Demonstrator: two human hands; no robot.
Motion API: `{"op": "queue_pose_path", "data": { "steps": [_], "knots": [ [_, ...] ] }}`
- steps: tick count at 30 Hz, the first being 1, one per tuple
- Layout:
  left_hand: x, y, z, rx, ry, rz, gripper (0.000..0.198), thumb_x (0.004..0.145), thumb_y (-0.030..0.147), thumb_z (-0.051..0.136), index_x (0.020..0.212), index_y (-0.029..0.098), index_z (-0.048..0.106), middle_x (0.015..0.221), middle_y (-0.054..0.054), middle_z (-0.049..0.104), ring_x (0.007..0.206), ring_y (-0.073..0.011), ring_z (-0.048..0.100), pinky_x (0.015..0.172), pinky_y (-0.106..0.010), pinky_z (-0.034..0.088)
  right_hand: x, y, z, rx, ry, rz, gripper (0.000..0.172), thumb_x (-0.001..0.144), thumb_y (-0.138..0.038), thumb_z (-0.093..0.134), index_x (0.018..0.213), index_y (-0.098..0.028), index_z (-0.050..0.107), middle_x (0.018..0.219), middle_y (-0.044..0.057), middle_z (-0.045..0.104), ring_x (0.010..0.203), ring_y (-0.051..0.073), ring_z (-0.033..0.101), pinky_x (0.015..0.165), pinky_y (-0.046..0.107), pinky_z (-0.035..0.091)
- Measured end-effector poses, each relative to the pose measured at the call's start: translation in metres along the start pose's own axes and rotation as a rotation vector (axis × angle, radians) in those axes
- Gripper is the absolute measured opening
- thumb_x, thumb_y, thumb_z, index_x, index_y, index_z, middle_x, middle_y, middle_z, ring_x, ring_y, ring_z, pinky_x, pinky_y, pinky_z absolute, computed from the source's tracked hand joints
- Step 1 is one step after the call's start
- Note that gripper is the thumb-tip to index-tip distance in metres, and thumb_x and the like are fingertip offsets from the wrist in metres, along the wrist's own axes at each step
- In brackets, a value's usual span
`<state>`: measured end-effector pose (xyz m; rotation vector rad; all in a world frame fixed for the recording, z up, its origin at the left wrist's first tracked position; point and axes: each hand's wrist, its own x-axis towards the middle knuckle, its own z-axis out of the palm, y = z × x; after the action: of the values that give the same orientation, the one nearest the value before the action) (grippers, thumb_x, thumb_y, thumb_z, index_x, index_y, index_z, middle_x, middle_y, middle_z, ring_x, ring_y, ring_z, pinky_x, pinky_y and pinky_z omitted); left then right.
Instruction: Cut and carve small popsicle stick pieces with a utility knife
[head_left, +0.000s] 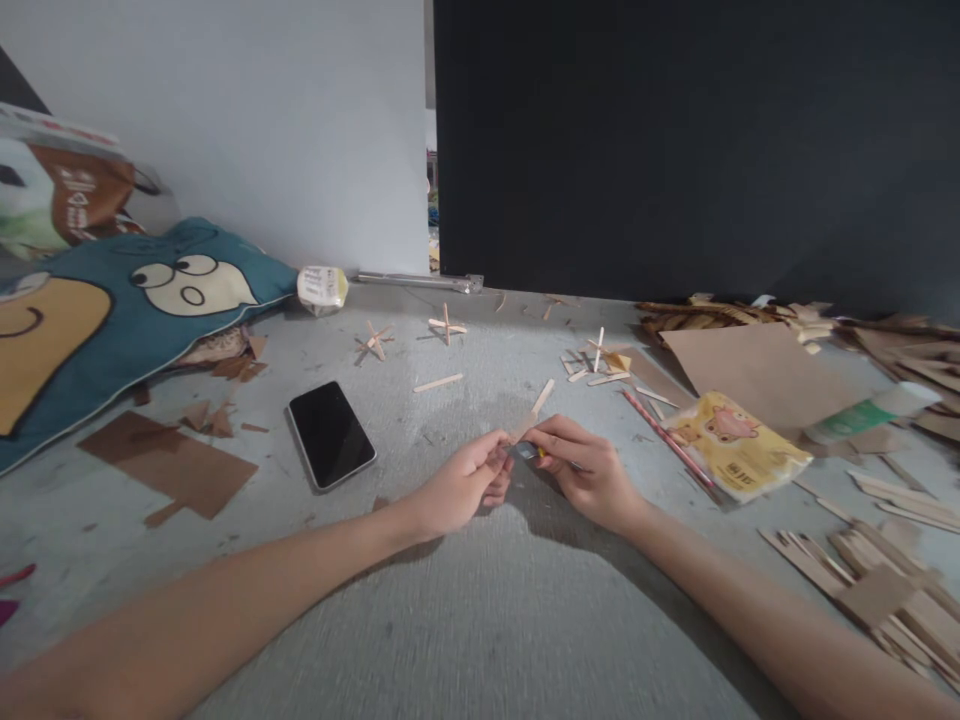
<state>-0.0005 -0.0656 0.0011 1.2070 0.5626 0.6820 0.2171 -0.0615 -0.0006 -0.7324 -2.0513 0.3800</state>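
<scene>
Near the middle of the table, my left hand (466, 485) is closed, its thumb and fingers pinching the lower end of a wooden craft stick (543, 398). The stick points up and away from me; its lower part is partly hidden by my fingers. Close beside it, my right hand (592, 472) grips a small tool (528, 450) with a grey, blade-like face and a yellow bit; its exact kind is unclear. The tool is right by the stick's lower end. Another craft stick (438, 383) lies flat beyond my left hand.
Crossed-stick pieces (374, 341) stand farther back. A phone (331, 435) and brown cardboard (169, 465) lie left, near a blue cushion (225, 280). At right are a yellow packet (739, 445), a red striped straw (667, 440), a glue tube (874, 412) and piled craft sticks (877, 590).
</scene>
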Motion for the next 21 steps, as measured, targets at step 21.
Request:
{"op": "queue_pose_path", "data": {
  "steps": [21],
  "knots": [
    [0.0015,-0.0061,-0.0022,0.029,0.003,0.051,0.039,0.101,0.059,0.054,0.091,0.022,0.043,0.068,0.009,0.029,0.055,-0.0088,0.022,0.055,-0.027,0.020,0.0003,0.0021,0.0010,0.001,-0.003,-0.015,0.031,0.107,-0.023,0.050,0.123,-0.022,0.077,0.097,0.012,0.072,0.082,0.020,0.069,0.071,0.032,0.059]
  ]
}}
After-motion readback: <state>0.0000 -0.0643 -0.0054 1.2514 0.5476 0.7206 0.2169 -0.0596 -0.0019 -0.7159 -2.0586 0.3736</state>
